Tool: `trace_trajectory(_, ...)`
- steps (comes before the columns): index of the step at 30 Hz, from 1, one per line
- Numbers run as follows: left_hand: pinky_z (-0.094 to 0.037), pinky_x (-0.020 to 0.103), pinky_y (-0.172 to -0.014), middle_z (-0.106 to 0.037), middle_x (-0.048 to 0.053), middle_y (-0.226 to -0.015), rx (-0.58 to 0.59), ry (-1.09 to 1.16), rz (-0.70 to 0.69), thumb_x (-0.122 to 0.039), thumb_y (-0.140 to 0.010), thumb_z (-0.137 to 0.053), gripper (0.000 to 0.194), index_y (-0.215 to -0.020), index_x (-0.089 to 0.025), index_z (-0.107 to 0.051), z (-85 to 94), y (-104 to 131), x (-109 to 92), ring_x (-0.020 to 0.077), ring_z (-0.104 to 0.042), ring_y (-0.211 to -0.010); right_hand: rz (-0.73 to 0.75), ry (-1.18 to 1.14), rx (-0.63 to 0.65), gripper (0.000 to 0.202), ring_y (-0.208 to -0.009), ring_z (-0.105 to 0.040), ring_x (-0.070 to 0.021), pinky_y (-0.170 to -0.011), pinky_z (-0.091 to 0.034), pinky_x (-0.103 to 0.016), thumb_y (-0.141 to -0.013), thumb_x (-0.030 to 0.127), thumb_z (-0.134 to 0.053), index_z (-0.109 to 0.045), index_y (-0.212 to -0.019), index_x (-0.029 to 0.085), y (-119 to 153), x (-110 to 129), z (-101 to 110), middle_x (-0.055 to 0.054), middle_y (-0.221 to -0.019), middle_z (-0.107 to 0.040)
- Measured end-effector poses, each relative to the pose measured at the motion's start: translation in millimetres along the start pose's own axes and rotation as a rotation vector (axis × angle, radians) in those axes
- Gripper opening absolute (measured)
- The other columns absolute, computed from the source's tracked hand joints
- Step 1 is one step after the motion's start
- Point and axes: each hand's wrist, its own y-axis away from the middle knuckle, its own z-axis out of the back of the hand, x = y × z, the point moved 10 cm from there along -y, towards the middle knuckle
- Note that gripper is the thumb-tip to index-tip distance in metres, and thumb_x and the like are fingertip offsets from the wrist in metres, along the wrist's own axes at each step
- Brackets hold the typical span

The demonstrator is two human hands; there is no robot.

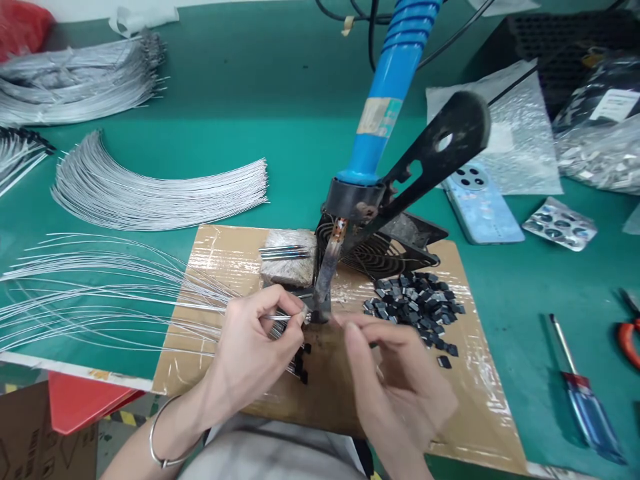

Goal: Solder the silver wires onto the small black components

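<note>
My left hand (pixel 257 347) pinches a thin grey wire near its end, just left of a soldering iron's tip (pixel 327 267). The iron's blue handle (pixel 390 87) slants up from a black clamp (pixel 357 200) above my hands. My right hand (pixel 400 380), slightly blurred, is to the right of the tip with thumb and forefinger brought together; what they hold is hidden or too small to name. Beneath my left hand lie wires with small black end pieces (pixel 300 367). A pile of small black caps (pixel 420 307) lies beyond my right hand.
Loose wires (pixel 115 293) fan out leftward; a wire bundle (pixel 160 193) lies behind. A pale block (pixel 290 257) and a black fan (pixel 390 247) stand on the cardboard (pixel 465 400). At right are a phone (pixel 483 200), a blister pack (pixel 560 223), a screwdriver (pixel 585 393) and bags (pixel 600 147).
</note>
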Motion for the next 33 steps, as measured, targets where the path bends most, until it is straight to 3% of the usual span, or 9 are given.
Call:
trace_trajectory(3,-0.023,0.025,-0.041,-0.077,0.001,-0.082,-0.006,-0.075,-0.029,-0.019,-0.084,-0.064,0.013,-0.071,-0.018,-0.065,3.6,1.8,4.0,0.0066,-0.034,-0.044,-0.126,-0.111,-0.183,0.013,-0.060,-0.065,-0.0146,-0.056,-0.049,-0.028,-0.093,0.027,-0.072,-0.070,-0.081,0.020,-4.3,-25.7,32.6,0.002,-0.066,-0.066)
trace_trajectory(5,-0.037,0.024,-0.046,-0.078,0.001,-0.084,-0.014,-0.157,-0.110,-0.016,-0.086,-0.064,0.014,-0.074,-0.019,-0.068,7.7,5.3,-0.1,0.0096,-0.051,-0.050,-0.190,-0.293,-0.231,0.024,-0.063,-0.063,-0.0167,-0.058,-0.047,-0.032,-0.094,0.035,-0.068,-0.074,-0.078,0.018,-7.7,-43.1,49.9,-0.001,-0.070,-0.066)
trace_trajectory(7,-0.053,0.030,-0.069,-0.079,0.004,-0.092,-0.056,-0.250,-0.250,-0.014,-0.088,-0.065,0.013,-0.081,-0.020,-0.074,15.9,11.7,-11.3,0.0172,-0.069,-0.077,-0.254,-0.388,-0.300,0.037,-0.065,-0.064,-0.0202,-0.064,-0.049,-0.039,-0.092,0.050,-0.065,-0.079,-0.081,0.017,-9.1,-60.4,69.4,-0.007,-0.081,-0.073)
trace_trajectory(9,-0.055,0.037,-0.088,-0.078,0.006,-0.102,-0.151,-0.343,-0.384,-0.013,-0.091,-0.066,0.013,-0.091,-0.020,-0.077,31.3,18.7,-23.0,0.0221,-0.070,-0.098,-0.313,-0.368,-0.364,0.047,-0.068,-0.065,-0.0232,-0.067,-0.048,-0.042,-0.089,0.060,-0.063,-0.080,-0.081,0.017,-8.4,-75.9,87.3,-0.010,-0.083,-0.074)
trace_trajectory(12,-0.054,0.038,-0.089,-0.078,0.006,-0.101,-0.346,-0.532,-0.506,-0.014,-0.093,-0.068,0.011,-0.094,-0.021,-0.076,64.2,18.9,-33.2,0.0226,-0.069,-0.096,-0.361,-0.322,-0.407,0.054,-0.064,-0.064,-0.0257,-0.063,-0.047,-0.044,-0.084,0.067,-0.060,-0.080,-0.076,0.017,-7.4,-94.1,102.8,-0.011,-0.078,-0.074)
trace_trajectory(15,-0.053,0.042,-0.091,-0.078,0.008,-0.106,-0.402,-0.845,-0.581,-0.017,-0.097,-0.062,0.012,-0.100,-0.019,-0.074,85.8,-8.4,-32.0,0.0264,-0.067,-0.098,-0.342,-0.299,-0.415,0.058,-0.057,-0.062,-0.0254,-0.057,-0.045,-0.043,-0.083,0.069,-0.054,-0.077,-0.072,0.017,-9.3,-103.9,107.6,-0.009,-0.069,-0.071)
trace_trajectory(19,-0.050,0.049,-0.089,-0.074,0.020,-0.116,-0.259,-1.163,-0.566,-0.011,-0.097,-0.051,0.024,-0.110,-0.012,-0.071,98.4,-76.1,-5.0,0.0351,-0.064,-0.103,-0.335,-0.292,-0.401,0.056,-0.052,-0.060,-0.0234,-0.049,-0.046,-0.039,-0.081,0.069,-0.055,-0.075,-0.066,0.018,-12.5,-109.8,105.1,-0.007,-0.061,-0.070)
trace_trajectory(24,-0.048,0.047,-0.085,-0.073,0.018,-0.088,-0.191,-1.125,-0.559,0.001,-0.083,-0.052,0.024,-0.081,-0.015,-0.069,108.9,-121.3,16.2,0.0339,-0.066,-0.088,-0.337,-0.277,-0.413,0.050,-0.051,-0.060,-0.0203,-0.049,-0.048,-0.036,-0.079,0.065,-0.059,-0.073,-0.063,0.020,-11.9,-107.2,105.5,-0.004,-0.060,-0.071)
trace_trajectory(33,-0.052,0.033,-0.085,-0.079,0.008,-0.095,-0.366,-0.719,-0.477,-0.024,-0.097,-0.057,0.015,-0.095,-0.018,-0.070,154.9,-102.3,4.9,0.0222,-0.073,-0.089,-0.388,-0.276,-0.412,0.040,-0.048,-0.059,-0.0235,-0.048,-0.044,-0.045,-0.077,0.057,-0.069,-0.074,-0.059,0.022,-11.9,-123.2,107.4,-0.011,-0.061,-0.069)
